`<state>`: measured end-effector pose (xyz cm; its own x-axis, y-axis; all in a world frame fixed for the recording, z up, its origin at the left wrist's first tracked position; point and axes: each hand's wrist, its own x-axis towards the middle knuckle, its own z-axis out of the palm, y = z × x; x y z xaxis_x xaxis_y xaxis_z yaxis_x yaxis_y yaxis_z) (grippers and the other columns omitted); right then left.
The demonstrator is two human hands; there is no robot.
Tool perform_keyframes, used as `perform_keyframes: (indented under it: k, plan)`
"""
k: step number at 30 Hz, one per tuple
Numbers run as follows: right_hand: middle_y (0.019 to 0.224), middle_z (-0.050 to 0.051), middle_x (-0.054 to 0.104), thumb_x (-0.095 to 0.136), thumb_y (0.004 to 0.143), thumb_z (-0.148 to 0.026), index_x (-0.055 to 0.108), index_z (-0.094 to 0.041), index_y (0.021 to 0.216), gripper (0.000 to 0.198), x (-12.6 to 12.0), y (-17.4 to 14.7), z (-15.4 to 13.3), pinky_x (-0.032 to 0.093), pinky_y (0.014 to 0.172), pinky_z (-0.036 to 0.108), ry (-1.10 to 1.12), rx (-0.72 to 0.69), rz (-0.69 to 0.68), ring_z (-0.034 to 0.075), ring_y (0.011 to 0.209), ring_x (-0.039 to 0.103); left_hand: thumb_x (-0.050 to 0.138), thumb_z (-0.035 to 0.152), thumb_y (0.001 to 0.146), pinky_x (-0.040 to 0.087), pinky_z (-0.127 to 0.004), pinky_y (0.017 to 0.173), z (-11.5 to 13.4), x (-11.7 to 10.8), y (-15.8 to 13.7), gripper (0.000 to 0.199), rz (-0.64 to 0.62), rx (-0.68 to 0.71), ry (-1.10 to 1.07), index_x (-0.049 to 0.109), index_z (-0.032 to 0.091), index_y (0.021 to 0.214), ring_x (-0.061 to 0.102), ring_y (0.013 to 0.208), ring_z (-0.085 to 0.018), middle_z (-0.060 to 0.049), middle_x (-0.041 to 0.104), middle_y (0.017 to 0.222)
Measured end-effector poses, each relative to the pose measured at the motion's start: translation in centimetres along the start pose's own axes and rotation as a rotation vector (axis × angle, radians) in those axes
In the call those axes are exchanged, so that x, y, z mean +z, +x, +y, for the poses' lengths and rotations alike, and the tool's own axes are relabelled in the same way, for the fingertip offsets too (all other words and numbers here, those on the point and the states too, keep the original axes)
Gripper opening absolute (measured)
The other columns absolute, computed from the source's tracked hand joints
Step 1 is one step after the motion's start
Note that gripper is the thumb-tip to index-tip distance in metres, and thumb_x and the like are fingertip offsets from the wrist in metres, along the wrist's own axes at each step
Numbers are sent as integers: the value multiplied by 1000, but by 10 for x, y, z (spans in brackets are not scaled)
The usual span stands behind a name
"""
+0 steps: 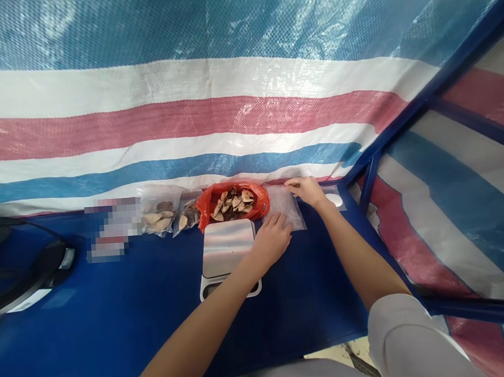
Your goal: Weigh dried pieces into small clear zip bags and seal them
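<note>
Clear flat plastic bags [294, 213] lie between my hands, just right of a red plastic bag [201, 206] full of dried brown-and-cream slices [233, 204]. My left hand [274, 236] rests with its fingers stretched over the lower left part of the clear bags. At their top edge my right hand [307, 191] is closed in a pinch on a bag corner; the fingertips are small and partly hidden. Below the red bag stands a kitchen scale [229, 249] with a bare metal plate, its lower part covered by my left forearm.
Two clear bags with slices, an outer one [158, 211] and an inner one [185, 216], stand left of the red bag. A white round item [333, 199] lies at the table's right end. Black equipment [47, 269] sits far left. Striped sheeting [188, 121] and a blue frame [401, 117] border the table.
</note>
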<state>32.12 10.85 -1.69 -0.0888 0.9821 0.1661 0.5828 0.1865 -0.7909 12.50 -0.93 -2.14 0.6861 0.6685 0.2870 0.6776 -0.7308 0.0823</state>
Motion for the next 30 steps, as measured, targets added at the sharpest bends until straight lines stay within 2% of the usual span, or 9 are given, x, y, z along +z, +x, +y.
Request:
perform_keyframes:
  k: [4, 8, 12, 15, 17, 21, 25, 30]
  plan:
    - [96, 3, 81, 71, 84, -20, 82, -26, 93, 15, -2, -3, -1, 60, 89, 40, -210, -95, 14, 24, 85, 77, 53, 14, 95, 49, -42, 104, -1, 5, 0, 21, -12, -19, 8, 67, 17, 111, 61, 121, -29, -14, 67, 126]
    - [111, 7, 79, 70, 87, -23, 80, -24, 107, 22, -11, -18, -11, 58, 94, 42, -307, -114, 66, 29, 99, 76, 52, 11, 94, 52, -40, 98, 0, 4, 2, 23, -64, -40, 9, 68, 15, 110, 63, 115, -28, -14, 68, 121]
    - [120, 6, 76, 62, 94, -29, 77, -27, 116, 27, -12, -43, -26, 58, 95, 41, -359, -236, 178, 29, 107, 74, 52, 19, 97, 53, -41, 95, 2, 1, 4, 21, -83, -68, -9, 69, 15, 109, 64, 113, -29, -15, 69, 117]
    - [124, 4, 75, 56, 98, -29, 78, -28, 115, 28, 0, -55, -30, 56, 101, 37, -368, -364, 108, 26, 123, 67, 53, 23, 97, 52, -41, 96, 2, 2, 4, 23, -74, -70, -27, 70, 14, 109, 63, 113, -30, -16, 68, 117]
    - [128, 3, 73, 55, 98, -26, 77, -27, 116, 29, 11, -54, -26, 53, 108, 37, -377, -426, 10, 25, 130, 63, 52, 24, 97, 51, -42, 99, 1, 3, 2, 24, -59, -62, -29, 70, 14, 111, 63, 114, -30, -17, 68, 117]
    - [135, 8, 69, 58, 97, -25, 77, -23, 116, 27, 24, -46, -6, 52, 110, 40, -441, -482, -105, 26, 129, 64, 53, 24, 97, 50, -43, 103, -1, 4, -2, 28, -58, -54, -20, 69, 11, 115, 62, 117, -31, -18, 67, 121]
    - [137, 11, 67, 55, 100, -27, 75, -19, 119, 29, 28, -41, 8, 50, 113, 43, -507, -592, -124, 27, 132, 61, 54, 26, 97, 49, -43, 106, -1, 3, -5, 30, -66, -70, -2, 68, 11, 118, 61, 122, -32, -19, 66, 128]
    - [142, 9, 64, 52, 102, -31, 71, -20, 127, 33, 29, -38, 11, 46, 118, 46, -584, -668, -135, 28, 137, 56, 54, 28, 98, 46, -43, 110, 0, 2, -7, 35, -75, -83, 32, 67, 8, 124, 59, 127, -33, -21, 65, 133]
